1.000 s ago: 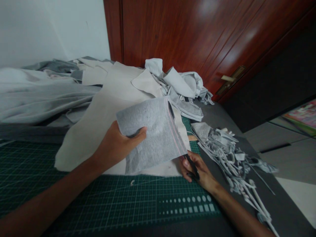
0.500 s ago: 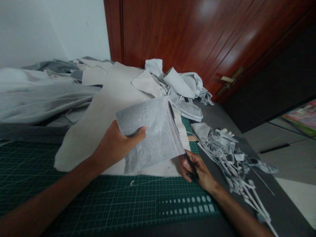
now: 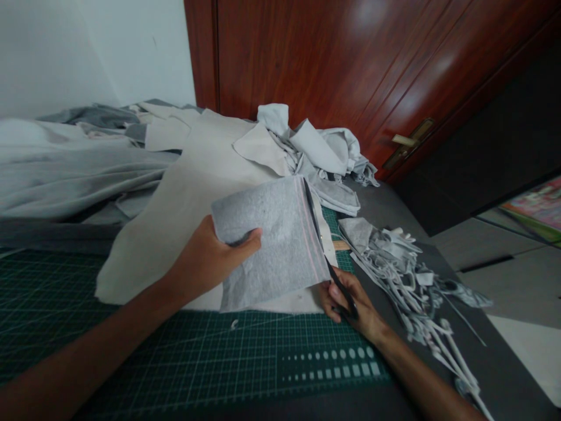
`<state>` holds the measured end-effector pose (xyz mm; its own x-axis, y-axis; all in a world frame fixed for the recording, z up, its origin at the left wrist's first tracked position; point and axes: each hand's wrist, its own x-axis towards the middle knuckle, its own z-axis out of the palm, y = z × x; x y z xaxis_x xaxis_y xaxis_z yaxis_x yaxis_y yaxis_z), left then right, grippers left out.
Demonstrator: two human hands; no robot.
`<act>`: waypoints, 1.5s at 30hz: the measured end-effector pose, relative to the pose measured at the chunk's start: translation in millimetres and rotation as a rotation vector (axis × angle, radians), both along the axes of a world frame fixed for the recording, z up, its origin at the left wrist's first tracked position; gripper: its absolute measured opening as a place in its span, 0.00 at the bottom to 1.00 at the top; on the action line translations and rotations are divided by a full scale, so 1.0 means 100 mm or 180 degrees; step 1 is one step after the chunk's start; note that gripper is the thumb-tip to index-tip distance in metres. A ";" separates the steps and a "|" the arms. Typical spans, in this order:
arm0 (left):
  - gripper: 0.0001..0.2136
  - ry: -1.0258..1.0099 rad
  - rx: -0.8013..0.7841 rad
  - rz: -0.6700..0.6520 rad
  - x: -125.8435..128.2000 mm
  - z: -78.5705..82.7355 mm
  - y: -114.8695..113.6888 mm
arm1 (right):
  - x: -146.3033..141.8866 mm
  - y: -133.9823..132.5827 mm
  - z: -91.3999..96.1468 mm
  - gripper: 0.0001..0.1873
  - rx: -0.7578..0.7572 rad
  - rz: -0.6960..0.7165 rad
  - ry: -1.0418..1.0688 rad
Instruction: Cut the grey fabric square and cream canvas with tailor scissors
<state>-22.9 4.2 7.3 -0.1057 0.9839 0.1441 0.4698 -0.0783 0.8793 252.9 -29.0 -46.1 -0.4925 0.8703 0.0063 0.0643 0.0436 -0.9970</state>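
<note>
The left hand (image 3: 210,257) has its grip closed on the gray cloth piece (image 3: 276,234), thumb flat on top and fingers tucked underneath. Only the left part of the piece is pinned this way; the right side looks loosely supported, so it could buckle or swing if the blades tug at it. The right hand (image 3: 350,298), just off the near right corner of the gray piece, has its grip wrapped around the handles of black scissors (image 3: 339,286). A blade lies along the right edge, close beside the pink lines (image 3: 312,234); how far the blades stand apart is hard to tell. A small twist of the wrist — or a slip of the left thumb — could send them across those lines.

The gray piece is over the cream fabric (image 3: 162,234), which also shows past its right edge, under the scissors. Whether a lower blade clears that layer cannot be seen, and a low scissor angle could nick it. The cream fabric lies partly on the green cutting mat (image 3: 197,351), nearer than the gray piece.

Right of the gray piece, a wooden strip (image 3: 340,245) pokes out by the blades and could knock them. Farther right, tangled scraps (image 3: 403,263) lie on the dark surface (image 3: 512,362) — near enough to snag the right forearm.
</note>
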 end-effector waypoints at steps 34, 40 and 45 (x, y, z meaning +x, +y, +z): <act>0.19 0.0108 -0.0083 0.0047 0.00 -0.03 0.00 | -0.03 0.00 0.04 0.25 0.0043 -0.0129 -0.0243; 0.16 0.0074 0.0007 -0.0076 -0.01 -0.05 0.01 | -0.06 0.00 0.07 0.25 0.0005 -0.0166 -0.0236; 0.14 0.0093 -0.0003 -0.0103 0.00 -0.03 0.01 | -0.07 0.00 0.06 0.25 -0.0010 -0.0205 -0.0262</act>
